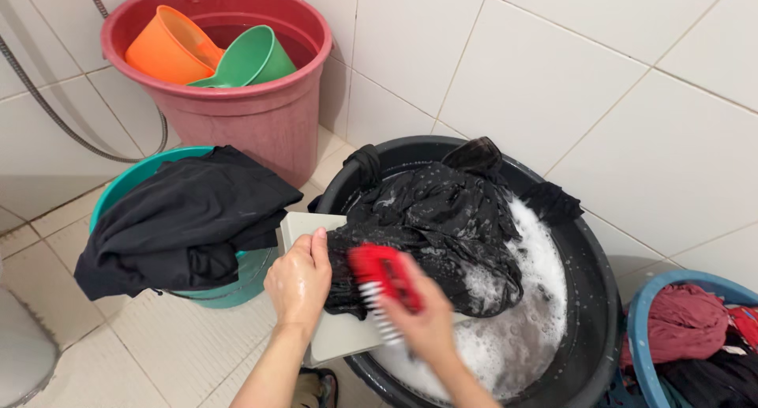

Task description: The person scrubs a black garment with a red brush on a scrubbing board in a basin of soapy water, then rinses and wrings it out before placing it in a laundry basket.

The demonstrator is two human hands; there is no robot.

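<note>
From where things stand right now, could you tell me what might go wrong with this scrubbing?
The white board overhangs the black tub's rim, steadied only by the left hand; it could tip. The red brush in the right hand may fling suds onto the tiled floor, likely making it slippery.

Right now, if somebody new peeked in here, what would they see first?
Probably the bright red scrub brush in the right hand, low in the middle, over a wet black garment that the left hand presses onto a pale washboard. All this sits at a big black tub of soapy foam. Up at the back, a red bucket holds an orange scoop and a green one.
</note>
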